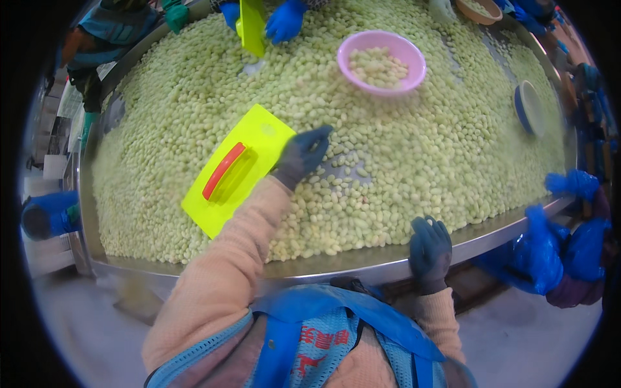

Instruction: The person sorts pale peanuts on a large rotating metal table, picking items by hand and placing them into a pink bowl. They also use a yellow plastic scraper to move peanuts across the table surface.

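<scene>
My left hand (305, 150), in a dark blue-green glove, reaches over a wide layer of pale green oval beans (194, 116); its fingers are bent, and whether a bean lies between them cannot be seen. Beneath that wrist and forearm lies a bright yellow rectangular float-like board (257, 133) with a red handle (224, 170), which my hand does not grip. My right hand (431, 250), gloved alike, is at the near metal rim (359, 272) with fingers slightly curled; a pale bean shows by its fingertips. A pink plastic bowl (343, 60) holding beans stands beyond my left hand.
Across the table, a co-worker's blue-gloved hands (286, 22) are beside another yellow board (251, 29). A blue-and-white bowl (531, 109) sits at the right, an orange bowl (491, 14) at the far right. Other people in blue sleeves (572, 184) stand around the raised edge.
</scene>
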`<state>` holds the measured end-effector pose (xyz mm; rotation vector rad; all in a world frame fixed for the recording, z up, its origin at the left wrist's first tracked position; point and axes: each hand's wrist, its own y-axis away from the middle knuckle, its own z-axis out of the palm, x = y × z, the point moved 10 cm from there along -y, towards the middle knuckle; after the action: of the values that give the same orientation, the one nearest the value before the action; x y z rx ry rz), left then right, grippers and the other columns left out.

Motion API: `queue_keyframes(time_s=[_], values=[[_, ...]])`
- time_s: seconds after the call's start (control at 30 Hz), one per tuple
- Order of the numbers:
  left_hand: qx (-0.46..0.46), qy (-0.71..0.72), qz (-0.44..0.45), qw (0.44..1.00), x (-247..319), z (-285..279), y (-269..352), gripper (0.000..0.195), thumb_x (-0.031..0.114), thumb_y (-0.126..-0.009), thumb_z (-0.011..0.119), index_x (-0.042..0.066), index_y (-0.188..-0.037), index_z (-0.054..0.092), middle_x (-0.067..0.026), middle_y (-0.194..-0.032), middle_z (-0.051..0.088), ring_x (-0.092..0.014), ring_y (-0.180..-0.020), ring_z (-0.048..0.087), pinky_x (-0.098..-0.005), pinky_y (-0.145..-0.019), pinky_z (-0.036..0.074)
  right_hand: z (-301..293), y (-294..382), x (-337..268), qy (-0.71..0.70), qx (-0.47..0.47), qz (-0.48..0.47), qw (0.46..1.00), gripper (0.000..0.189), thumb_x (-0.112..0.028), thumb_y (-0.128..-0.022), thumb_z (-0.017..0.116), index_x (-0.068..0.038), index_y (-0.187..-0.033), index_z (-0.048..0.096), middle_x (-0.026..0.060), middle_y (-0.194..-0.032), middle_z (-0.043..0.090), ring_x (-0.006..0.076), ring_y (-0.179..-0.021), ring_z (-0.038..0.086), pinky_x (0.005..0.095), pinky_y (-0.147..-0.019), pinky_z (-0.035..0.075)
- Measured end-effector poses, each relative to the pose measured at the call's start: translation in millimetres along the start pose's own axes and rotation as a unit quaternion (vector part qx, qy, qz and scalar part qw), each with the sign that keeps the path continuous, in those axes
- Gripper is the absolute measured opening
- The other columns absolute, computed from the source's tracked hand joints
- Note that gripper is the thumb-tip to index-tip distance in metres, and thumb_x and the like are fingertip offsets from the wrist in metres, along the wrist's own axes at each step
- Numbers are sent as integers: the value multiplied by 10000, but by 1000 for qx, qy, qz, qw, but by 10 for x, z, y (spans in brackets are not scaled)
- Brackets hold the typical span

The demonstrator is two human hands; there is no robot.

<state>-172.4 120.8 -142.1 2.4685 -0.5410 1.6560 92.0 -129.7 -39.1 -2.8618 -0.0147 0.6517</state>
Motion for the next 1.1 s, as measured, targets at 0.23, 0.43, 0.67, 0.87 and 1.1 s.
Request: queue_keyframes(time_s=[0.23, 0.43, 0.67, 0.87, 1.1], values=[[-2, -13, 54, 998, 241, -261, 177, 339, 57, -1019, 692, 68, -1356, 725, -126, -1217, 788, -233, -1116, 750, -357, -1005, 567, 30, 20, 47, -4, -10, 11, 1000, 279, -83, -922, 683, -39, -1191, 744, 168, -1204, 761, 394, -1198, 685, 510, -1079, 495], [-174, -98, 153, 968, 469, 731, 765, 334, 156, -990, 721, 120, -1321, 741, -159, -1137, 776, -361, -1034, 742, -455, -909, 587, 10, 22, 25, 1, 0, 2, 1000, 270, -84, -937, 674, -36, -1192, 748, 175, -1196, 760, 397, -1180, 690, 508, -1068, 498], [-351, -315, 148, 869, 275, 1574, 760, 461, 279, -940, 708, 184, -1388, 660, -99, -1201, 712, -351, -1223, 641, -502, -1024, 531, -37, 24, 1, -10, 9, -1, 1000, 264, -90, -944, 670, -23, -1187, 748, 178, -1209, 756, 397, -1180, 688, 496, -1066, 496], [-354, -405, 78, 839, 284, 1715, 689, 488, 287, -880, 744, 224, -1361, 690, -116, -1202, 717, -328, -1181, 648, -493, -1038, 496, -1, 36, 32, -15, 5, -3, 1000, 263, -103, -950, 671, -17, -1187, 746, 174, -1204, 758, 400, -1176, 688, 499, -1062, 497], [-333, -397, 113, 848, 298, 1766, 664, 255, 285, -907, 672, 241, -1139, 770, -105, -1043, 770, -332, -1131, 680, -484, -1002, 465, 8, 74, 60, -27, 12, -3, 1000, 261, -120, -949, 689, -33, -1188, 746, 174, -1204, 758, 410, -1153, 690, 515, -1054, 503]])
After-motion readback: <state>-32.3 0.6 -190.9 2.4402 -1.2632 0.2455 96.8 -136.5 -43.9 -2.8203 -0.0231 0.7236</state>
